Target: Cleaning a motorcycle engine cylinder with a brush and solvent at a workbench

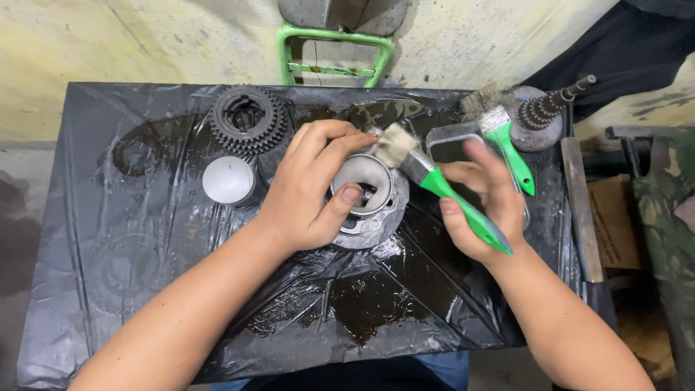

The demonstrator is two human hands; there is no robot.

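Grey round metal cylinder part with a hollow bore [368, 194] — resting on the wet black plastic sheet [145, 239], clasped by the left hand [311, 190], fingers curled over the far rim and thumb [346, 197] pressed on the near edge. Just right of those fingers, a green-handled flat paintbrush with pale bristles [434, 181], pinched in the right hand [481, 206], bristles touching the upper rim. Best done with a firm hold on the part and short strokes of the bristles around the rim and into the bore — thumb kept clear of the wet tip.

Beyond the left fingertips: a dark stack of toothed gears [248, 119] and a small grey round cap [229, 180]. Behind the right hand: a second green-handled brush [507, 141], a geared shaft [546, 108].
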